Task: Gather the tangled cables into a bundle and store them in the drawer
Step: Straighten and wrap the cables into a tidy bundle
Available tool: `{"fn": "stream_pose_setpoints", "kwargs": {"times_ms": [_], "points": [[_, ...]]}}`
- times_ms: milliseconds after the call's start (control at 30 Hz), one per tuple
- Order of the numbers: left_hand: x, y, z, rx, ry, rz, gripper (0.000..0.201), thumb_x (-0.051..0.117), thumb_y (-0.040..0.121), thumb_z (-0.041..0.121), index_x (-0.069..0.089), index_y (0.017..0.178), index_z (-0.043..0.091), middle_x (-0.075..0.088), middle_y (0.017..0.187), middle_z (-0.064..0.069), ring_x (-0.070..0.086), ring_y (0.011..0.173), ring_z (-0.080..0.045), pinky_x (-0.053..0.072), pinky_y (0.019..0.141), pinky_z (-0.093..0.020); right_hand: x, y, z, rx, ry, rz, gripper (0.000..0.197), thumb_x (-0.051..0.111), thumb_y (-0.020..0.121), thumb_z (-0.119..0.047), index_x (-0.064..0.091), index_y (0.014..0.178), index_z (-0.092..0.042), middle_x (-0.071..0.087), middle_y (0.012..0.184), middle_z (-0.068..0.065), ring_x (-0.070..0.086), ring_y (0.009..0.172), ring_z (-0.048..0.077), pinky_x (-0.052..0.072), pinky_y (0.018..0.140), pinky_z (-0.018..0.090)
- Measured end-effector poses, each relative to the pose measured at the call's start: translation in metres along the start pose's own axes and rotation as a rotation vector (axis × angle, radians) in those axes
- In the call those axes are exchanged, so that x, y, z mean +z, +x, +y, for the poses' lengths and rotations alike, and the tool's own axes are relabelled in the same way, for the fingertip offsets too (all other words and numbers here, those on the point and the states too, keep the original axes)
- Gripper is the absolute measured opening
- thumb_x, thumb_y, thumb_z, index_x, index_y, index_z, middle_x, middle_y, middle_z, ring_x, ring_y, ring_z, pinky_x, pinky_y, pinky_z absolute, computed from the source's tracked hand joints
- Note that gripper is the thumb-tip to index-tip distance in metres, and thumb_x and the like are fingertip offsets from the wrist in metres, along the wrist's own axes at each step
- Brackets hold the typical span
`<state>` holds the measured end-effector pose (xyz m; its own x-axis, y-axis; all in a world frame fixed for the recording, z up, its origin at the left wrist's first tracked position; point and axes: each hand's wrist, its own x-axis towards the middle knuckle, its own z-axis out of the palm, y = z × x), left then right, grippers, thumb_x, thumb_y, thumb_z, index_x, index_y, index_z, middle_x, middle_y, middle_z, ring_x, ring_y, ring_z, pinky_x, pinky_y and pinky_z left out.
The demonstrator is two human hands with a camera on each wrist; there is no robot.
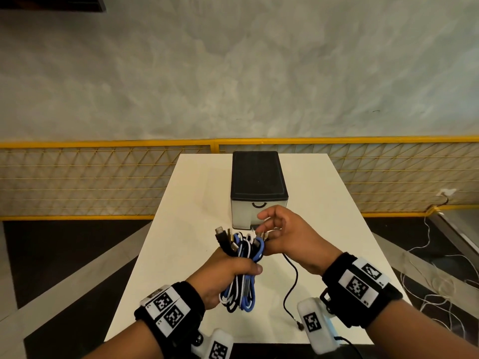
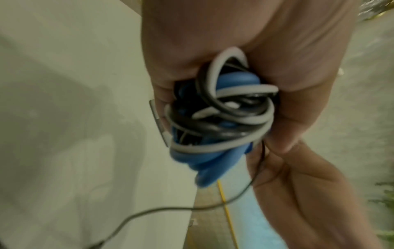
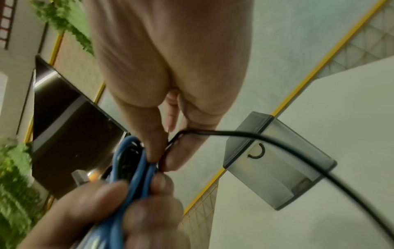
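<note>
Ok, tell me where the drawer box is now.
In the head view the drawer box sits mid-table, shut, just beyond the right hand and the cable bundle.

Drawer unit (image 1: 259,187) stands on table (image 1: 197,203), behind held cables (image 1: 242,257).

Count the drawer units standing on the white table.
1. The small black-topped drawer unit with a translucent front stands at the far middle of the white table, just beyond the right hand; its drawer looks closed.

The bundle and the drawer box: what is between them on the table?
In the head view, only the right hand, pinching a thin black cable beside the bundle, before the drawer box.
</note>
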<state>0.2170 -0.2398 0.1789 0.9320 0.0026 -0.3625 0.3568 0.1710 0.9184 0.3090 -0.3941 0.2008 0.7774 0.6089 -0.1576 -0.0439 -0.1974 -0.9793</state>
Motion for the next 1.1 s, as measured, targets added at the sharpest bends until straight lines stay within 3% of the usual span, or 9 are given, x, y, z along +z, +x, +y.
{"fn": "stream_pose_setpoints", "kwargs": {"times_ms": [133,267,467,567,633,733,867,1033,1100], "points": [[-0.011,0.015,0.014,0.077,-0.198,0.181,0.010,0.068,0.067,0.002,0.063,0.075,0.005,0.055,0.060,-0.010,0.055,0.053,-0.023,0.046,0.059,-0.033,-0.001,-0.003,0.005,0.025,0.036,0.131,0.014,0.066,0.086,-0.001,0.063,0.098,-0.008,0.066,0.080,0.009,0.067,0.064,0.021,0.053,0.059,0.032],[-0.020,0.028,0.021,0.079,-0.309,0.285,0.006,0.062,0.082,-0.001,0.058,0.078,0.001,0.053,0.060,-0.012,0.054,0.050,-0.023,0.046,0.058,-0.033,0.003,-0.010,0.014,0.031,-0.002,0.187,0.011,0.063,0.089,-0.007,0.069,0.090,-0.016,0.067,0.075,0.006,0.067,0.062,0.017,0.052,0.061,0.030],[0.002,0.030,0.018,0.020,-0.345,0.213,0.013,0.059,0.086,0.001,0.060,0.073,0.002,0.059,0.062,-0.016,0.062,0.055,-0.031,0.054,0.054,-0.036,0.031,-0.015,0.020,-0.052,-0.011,0.249,0.022,0.058,0.091,-0.004,0.071,0.089,-0.023,0.070,0.084,0.001,0.064,0.065,0.009,0.055,0.059,0.027],[0.005,0.031,0.020,0.034,-0.289,0.201,0.005,0.063,0.083,0.002,0.066,0.080,0.000,0.064,0.074,-0.020,0.065,0.062,-0.031,0.055,0.062,-0.037,0.030,-0.020,0.025,-0.084,-0.028,0.271,0.031,0.057,0.091,-0.003,0.070,0.090,-0.031,0.068,0.098,0.001,0.064,0.073,0.012,0.057,0.061,0.030],[0.007,0.031,0.020,0.022,-0.278,0.163,0.008,0.062,0.084,0.003,0.068,0.087,-0.002,0.067,0.081,-0.022,0.067,0.069,-0.033,0.057,0.069,-0.042,0.031,-0.022,0.028,-0.118,0.023,0.289,0.034,0.055,0.090,0.002,0.072,0.093,-0.027,0.066,0.099,0.004,0.063,0.076,0.016,0.057,0.066,0.033],[0.009,0.029,0.017,-0.039,-0.330,0.070,0.012,0.058,0.088,0.006,0.068,0.090,0.000,0.070,0.079,-0.017,0.069,0.069,-0.029,0.057,0.071,-0.041,0.035,-0.022,0.031,-0.142,0.078,0.293,0.037,0.051,0.090,0.007,0.072,0.095,-0.024,0.067,0.096,0.007,0.065,0.080,0.020,0.056,0.070,0.032],[0.006,0.027,0.015,-0.082,-0.401,-0.047,0.016,0.067,0.078,0.015,0.070,0.092,0.008,0.069,0.081,-0.014,0.068,0.074,-0.029,0.052,0.083,-0.046,0.035,-0.026,0.032,-0.121,0.067,0.210,0.038,0.048,0.091,0.008,0.073,0.097,-0.020,0.066,0.101,0.005,0.066,0.090,0.020,0.055,0.074,0.029],[0.004,0.029,0.012,-0.057,-0.493,-0.045,0.039,0.062,0.082,0.013,0.065,0.118,-0.004,0.067,0.102,-0.021,0.067,0.077,-0.035,0.054,0.065,-0.045,0.034,-0.027,0.022,-0.149,0.044,0.151,0.040,0.048,0.092,0.009,0.072,0.095,-0.022,0.059,0.106,0.002,0.064,0.073,0.018,0.053,0.058,0.028],[0.007,0.029,0.012,-0.008,-0.541,0.019,0.032,0.059,0.084,0.011,0.068,0.110,-0.004,0.065,0.101,-0.024,0.066,0.076,-0.037,0.053,0.063,-0.045,0.033,-0.027,0.021,-0.126,0.116,0.204,0.036,0.052,0.092,0.006,0.072,0.089,-0.023,0.061,0.101,0.009,0.065,0.070,0.020,0.053,0.057,0.028]]}}
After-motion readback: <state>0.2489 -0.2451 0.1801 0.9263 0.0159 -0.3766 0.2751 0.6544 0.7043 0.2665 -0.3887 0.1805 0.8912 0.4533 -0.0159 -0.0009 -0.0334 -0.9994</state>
